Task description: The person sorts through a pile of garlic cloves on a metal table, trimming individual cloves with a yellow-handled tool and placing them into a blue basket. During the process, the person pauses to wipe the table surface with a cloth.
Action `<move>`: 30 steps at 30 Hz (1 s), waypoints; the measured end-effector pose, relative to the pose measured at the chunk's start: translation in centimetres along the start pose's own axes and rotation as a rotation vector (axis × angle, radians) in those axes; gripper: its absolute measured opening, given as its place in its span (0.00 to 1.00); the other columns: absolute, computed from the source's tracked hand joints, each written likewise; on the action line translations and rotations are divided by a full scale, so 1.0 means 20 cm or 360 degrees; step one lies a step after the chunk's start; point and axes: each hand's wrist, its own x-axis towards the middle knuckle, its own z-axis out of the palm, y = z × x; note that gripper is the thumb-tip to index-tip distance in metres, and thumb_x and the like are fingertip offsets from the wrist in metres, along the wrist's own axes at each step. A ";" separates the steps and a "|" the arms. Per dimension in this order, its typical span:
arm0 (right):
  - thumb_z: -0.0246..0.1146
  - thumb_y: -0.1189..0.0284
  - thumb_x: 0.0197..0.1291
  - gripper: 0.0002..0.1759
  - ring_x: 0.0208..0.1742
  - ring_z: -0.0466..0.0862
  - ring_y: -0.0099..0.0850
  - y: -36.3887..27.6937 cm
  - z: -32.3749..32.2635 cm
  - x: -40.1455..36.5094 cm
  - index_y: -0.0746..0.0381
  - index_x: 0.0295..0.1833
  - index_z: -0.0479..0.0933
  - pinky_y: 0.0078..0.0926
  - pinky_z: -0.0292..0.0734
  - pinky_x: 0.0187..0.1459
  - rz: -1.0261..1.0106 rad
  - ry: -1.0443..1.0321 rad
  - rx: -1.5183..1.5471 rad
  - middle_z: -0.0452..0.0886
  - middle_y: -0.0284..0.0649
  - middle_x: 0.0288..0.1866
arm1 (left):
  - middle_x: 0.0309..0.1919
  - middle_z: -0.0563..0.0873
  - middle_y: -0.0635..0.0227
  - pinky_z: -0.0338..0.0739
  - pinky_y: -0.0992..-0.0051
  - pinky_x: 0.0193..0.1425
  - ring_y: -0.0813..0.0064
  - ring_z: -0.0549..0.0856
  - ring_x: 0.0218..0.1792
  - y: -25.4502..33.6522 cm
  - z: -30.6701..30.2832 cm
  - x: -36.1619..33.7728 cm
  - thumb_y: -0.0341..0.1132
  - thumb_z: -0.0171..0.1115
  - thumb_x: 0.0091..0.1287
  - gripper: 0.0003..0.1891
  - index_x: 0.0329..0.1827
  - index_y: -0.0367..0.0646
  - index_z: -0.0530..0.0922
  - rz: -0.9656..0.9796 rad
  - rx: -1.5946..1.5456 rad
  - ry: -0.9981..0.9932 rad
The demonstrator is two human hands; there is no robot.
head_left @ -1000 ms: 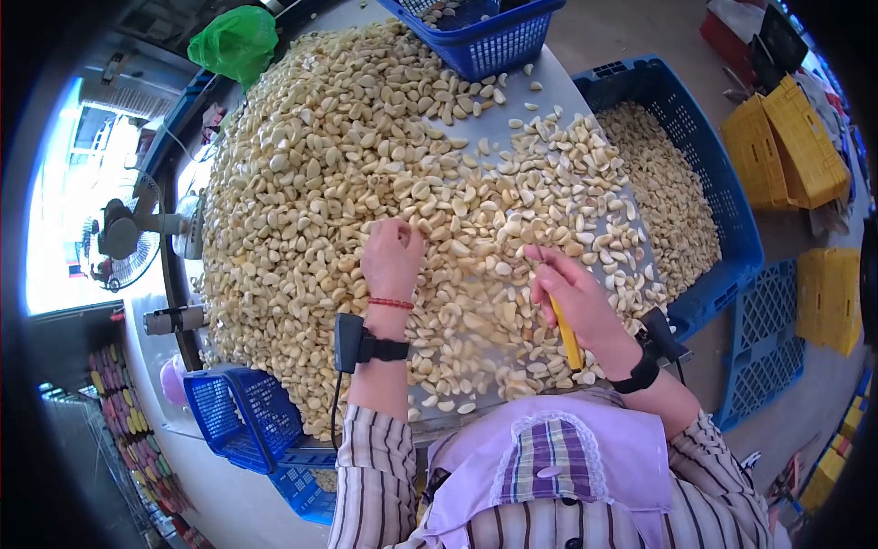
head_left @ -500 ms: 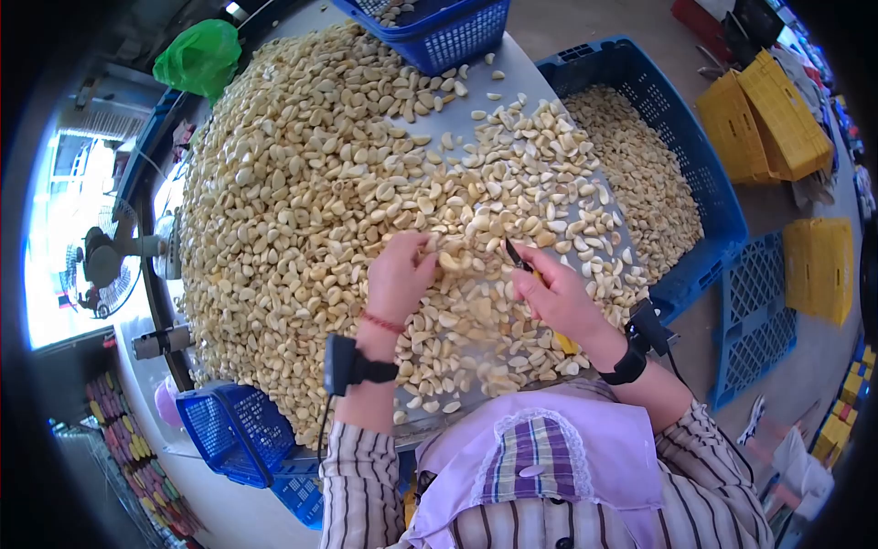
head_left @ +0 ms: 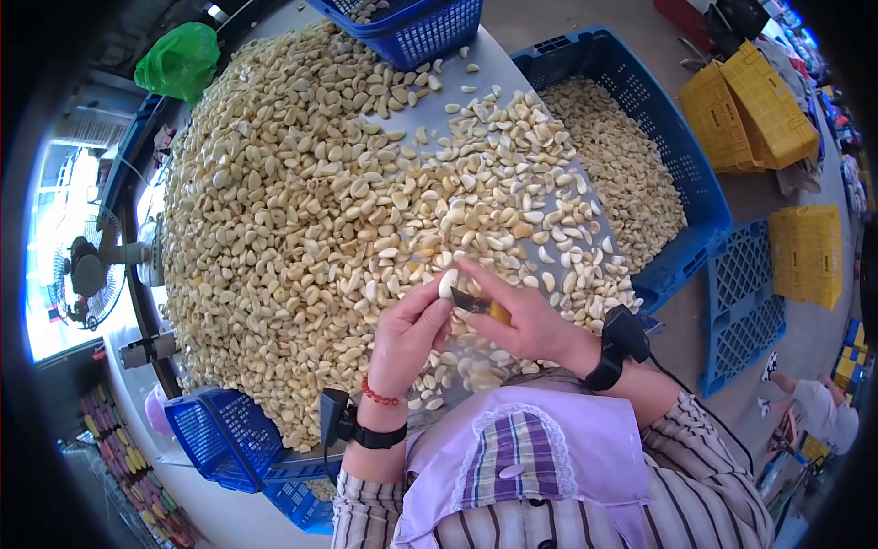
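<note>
Head view looks down on a broad heap of pale peeled garlic cloves (head_left: 302, 210) that covers most of a grey metal table (head_left: 498, 64). At the near edge of that heap, the left hand (head_left: 412, 334) has thumb and fingertips pinched together on a single pale peeled garlic clove (head_left: 447, 282), lifted just above the pile. Just right of the clove, the right hand (head_left: 526, 322) is closed around a short knife with a yellow handle (head_left: 480, 305). Its forefinger is stretched out over the blade, and the blade tip meets the clove's lower end. Both wrists carry black strapped devices.

Right of the heap, beside the table, stands a large blue plastic crate (head_left: 709, 197) holding a deep layer of cloves. At the far side of the heap sits a blue mesh basket (head_left: 412, 37) with a few cloves in it. Another blue mesh basket (head_left: 210, 439) hangs at the heap's near left corner. A green plastic bag (head_left: 178, 59) lies at the far left corner, and yellow plastic crates (head_left: 750, 101) are stacked well beyond the blue crate.

Judging by quantities, the work looks far from finished. The crate right of the heap is well filled, but the heap itself is very large and only one clove is under the knife. Cloves thin out on the heap's right side, where bare metal shows between them.
</note>
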 end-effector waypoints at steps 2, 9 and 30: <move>0.61 0.66 0.60 0.36 0.19 0.69 0.22 -0.01 -0.01 -0.01 0.56 0.73 0.58 0.22 0.65 0.25 0.0007 0.0075 0.0030 0.75 0.37 0.22 | 0.30 0.77 0.76 0.68 0.88 0.27 0.90 0.73 0.25 0.00 0.04 -0.01 0.26 0.55 0.70 0.16 0.60 0.39 0.77 0.0096 0.0099 0.0134; 0.57 0.68 0.65 0.32 0.24 0.70 0.20 0.07 0.00 -0.01 0.57 0.74 0.58 0.19 0.67 0.29 -0.0025 0.0079 0.0358 0.77 0.33 0.28 | 0.28 0.81 0.72 0.63 0.89 0.21 0.91 0.75 0.24 -0.03 0.03 -0.04 0.26 0.56 0.66 0.11 0.49 0.34 0.79 0.0065 0.0043 0.0015; 0.56 0.65 0.67 0.34 0.35 0.77 0.19 0.14 -0.11 -0.07 0.61 0.74 0.54 0.18 0.76 0.39 0.0060 0.0318 0.0773 0.81 0.40 0.48 | 0.21 0.76 0.82 0.62 0.87 0.25 0.92 0.69 0.23 -0.02 0.09 0.36 0.33 0.67 0.61 0.08 0.29 0.38 0.80 0.0195 0.0507 0.0126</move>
